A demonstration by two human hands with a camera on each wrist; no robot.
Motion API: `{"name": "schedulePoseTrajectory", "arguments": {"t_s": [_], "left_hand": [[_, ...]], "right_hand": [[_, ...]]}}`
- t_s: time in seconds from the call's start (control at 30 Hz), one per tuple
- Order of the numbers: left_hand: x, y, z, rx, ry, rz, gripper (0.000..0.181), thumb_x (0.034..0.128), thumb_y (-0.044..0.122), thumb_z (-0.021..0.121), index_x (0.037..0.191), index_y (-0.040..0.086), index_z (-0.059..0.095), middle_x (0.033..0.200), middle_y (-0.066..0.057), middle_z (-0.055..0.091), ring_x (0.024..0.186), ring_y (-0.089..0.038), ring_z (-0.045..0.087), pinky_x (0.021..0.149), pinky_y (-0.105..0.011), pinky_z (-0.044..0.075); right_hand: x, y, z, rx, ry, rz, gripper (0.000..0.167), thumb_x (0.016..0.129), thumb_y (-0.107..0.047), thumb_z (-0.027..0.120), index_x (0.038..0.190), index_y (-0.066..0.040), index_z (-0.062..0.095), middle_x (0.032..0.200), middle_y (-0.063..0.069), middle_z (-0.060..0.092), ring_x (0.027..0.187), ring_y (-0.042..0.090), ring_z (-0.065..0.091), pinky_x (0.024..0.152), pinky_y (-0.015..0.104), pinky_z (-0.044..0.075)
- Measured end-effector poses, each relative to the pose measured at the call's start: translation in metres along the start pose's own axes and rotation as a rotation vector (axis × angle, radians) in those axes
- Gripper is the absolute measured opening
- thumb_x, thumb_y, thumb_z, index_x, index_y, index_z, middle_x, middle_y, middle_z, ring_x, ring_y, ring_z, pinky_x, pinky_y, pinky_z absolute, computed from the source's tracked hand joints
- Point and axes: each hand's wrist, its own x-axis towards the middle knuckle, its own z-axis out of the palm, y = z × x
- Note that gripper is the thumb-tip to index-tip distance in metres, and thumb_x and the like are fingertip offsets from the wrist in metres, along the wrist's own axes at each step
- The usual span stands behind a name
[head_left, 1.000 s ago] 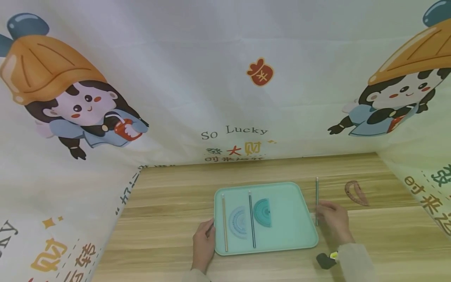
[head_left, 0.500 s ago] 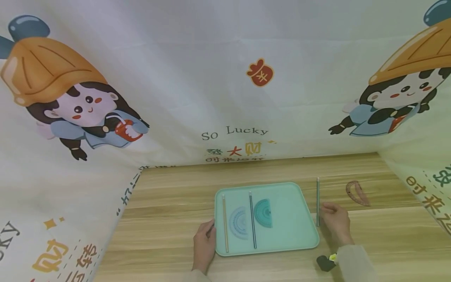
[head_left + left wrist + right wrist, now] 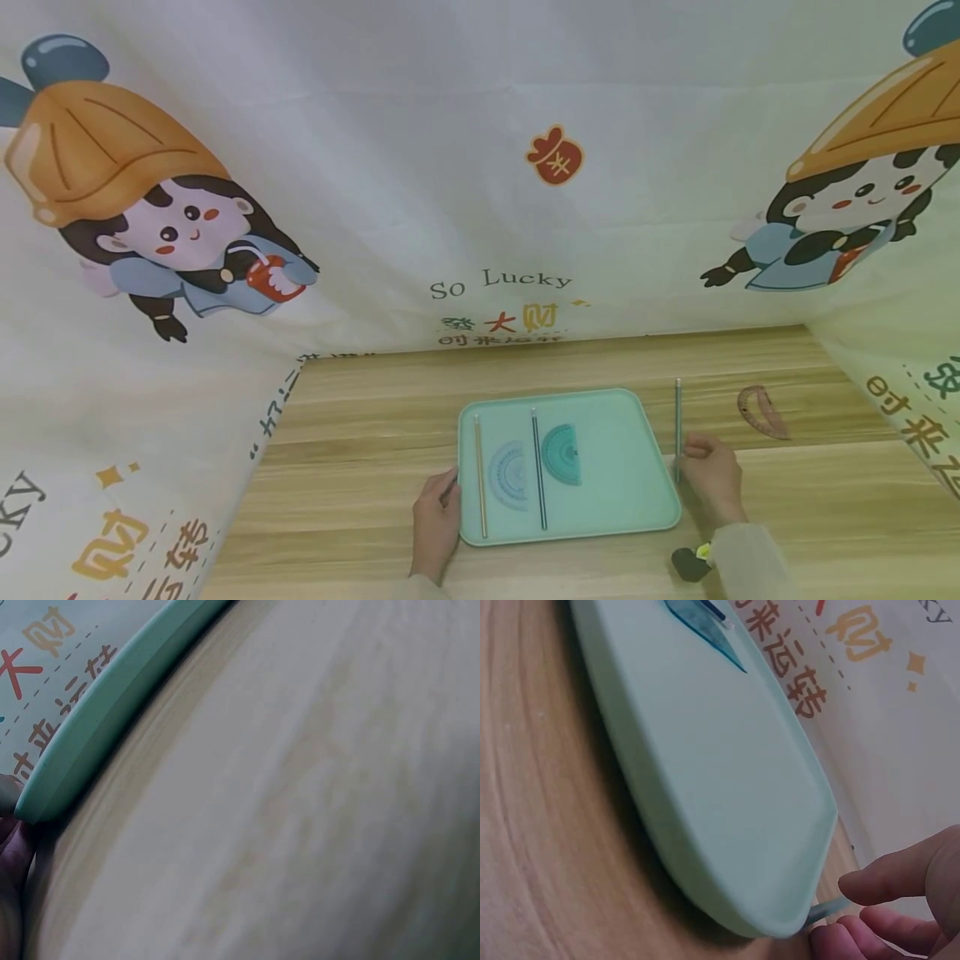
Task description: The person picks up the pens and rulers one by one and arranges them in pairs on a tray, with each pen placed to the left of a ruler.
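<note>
A mint-green tray (image 3: 626,458) lies on the table. My left hand (image 3: 437,521) grips its left edge; in the left wrist view a thumb and finger meet at the tray's rim (image 3: 90,724). On the tray are a yellowish pencil (image 3: 481,479), a clear protractor (image 3: 510,475), a dark blue pencil (image 3: 538,471) and a teal protractor (image 3: 562,454). Just right of the tray stretches a green pencil (image 3: 678,417). My right hand (image 3: 712,475) pinches its near part between thumb and fingers, best seen in the right wrist view with the pencil's end (image 3: 826,909) partly covered.
A pinkish protractor (image 3: 763,412) lies on the wooden table (image 3: 360,433) right of the green pencil. White printed cloth (image 3: 375,208) rises behind the table and along both sides. By my right cuff is a small black object (image 3: 690,565) with a yellow-green patch.
My right hand's fingers have shifted slightly on the green pencil, baring more of its shaft. The pencil, the tray and my left hand keep their places; the view has drifted a little.
</note>
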Motion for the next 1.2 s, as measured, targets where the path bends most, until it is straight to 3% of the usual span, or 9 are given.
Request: {"name": "schedulePoseTrajectory", "arguments": {"t_s": [0.1,0.37,0.7,0.9,1.2], "left_hand": [[-0.001,0.001,0.0,-0.002,-0.001,0.013,0.031,0.0943,0.005,0.053,0.125,0.002,0.059,0.119,-0.011,0.062,0.115,-0.026,0.06,0.098,-0.024,0.055],[-0.001,0.002,0.0,0.01,0.004,0.03,0.03,0.0943,0.004,0.053,0.124,0.001,0.059,0.119,-0.012,0.062,0.115,-0.027,0.06,0.098,-0.026,0.055],[-0.001,0.005,-0.002,0.015,-0.002,0.02,0.031,0.0945,0.004,0.053,0.125,0.001,0.058,0.12,-0.013,0.062,0.116,-0.028,0.06,0.099,-0.027,0.054],[-0.001,0.004,-0.002,0.014,-0.005,0.021,0.031,0.0945,0.004,0.053,0.125,0.001,0.058,0.12,-0.012,0.062,0.116,-0.028,0.06,0.099,-0.027,0.055],[-0.001,0.003,-0.002,0.009,-0.004,0.026,0.03,0.0945,0.004,0.053,0.124,0.0,0.058,0.12,-0.013,0.061,0.116,-0.028,0.06,0.098,-0.026,0.055]], "right_hand": [[-0.002,-0.001,0.002,-0.032,-0.005,-0.019,0.047,0.08,-0.004,0.057,0.123,0.013,0.05,0.114,0.034,0.057,0.101,0.045,0.057,0.08,0.045,0.057],[-0.004,-0.006,0.004,-0.139,0.005,-0.064,0.046,0.076,-0.001,0.056,0.119,0.017,0.05,0.108,0.035,0.057,0.098,0.048,0.056,0.08,0.052,0.056],[-0.002,-0.008,0.003,-0.202,-0.028,-0.087,0.043,0.076,0.0,0.055,0.114,0.02,0.051,0.104,0.037,0.057,0.095,0.049,0.057,0.077,0.053,0.057],[-0.002,-0.012,0.002,-0.24,-0.066,-0.068,0.041,0.075,0.002,0.053,0.112,0.021,0.052,0.097,0.036,0.06,0.087,0.045,0.061,0.066,0.046,0.06],[-0.002,-0.012,0.001,-0.291,-0.089,-0.068,0.041,0.074,0.0,0.054,0.109,0.021,0.054,0.102,0.039,0.061,0.092,0.053,0.06,0.07,0.054,0.061]]}}
